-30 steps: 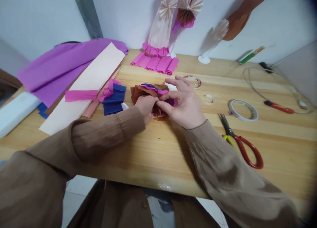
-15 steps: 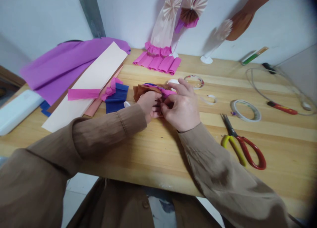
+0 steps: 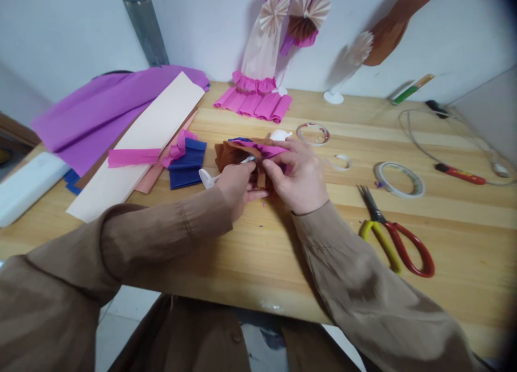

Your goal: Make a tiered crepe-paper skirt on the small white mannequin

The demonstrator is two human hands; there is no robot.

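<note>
Head view leaves much of the brown paper bundle (image 3: pixel 229 152) covered, since its near side and lower edge sit behind fingers; only brown folds with pink and blue layers show. A white curved piece (image 3: pixel 207 178) pokes out on the bundle's left and vanishes behind the left hand (image 3: pixel 235 186); a white tip (image 3: pixel 247 159) appears inside the folds, and whether the two are one piece cannot be told. Beyond the bundle, to its far left, a grey cylinder (image 3: pixel 146 30) is cut off by the top edge.

The bundle lies on the counter (image 3: pixel 250 264), between both hands. The right hand (image 3: pixel 301 173) pinches its right side between thumb and fingers. The left hand bends against its near left side, fingers partly hidden, so its grip cannot be made out.

Just left of the bundle lies blue paper (image 3: pixel 188 166); behind it, pleated pink paper (image 3: pixel 252 104). Scissors (image 3: pixel 382 220) rest well to its right, nearer the person.
</note>
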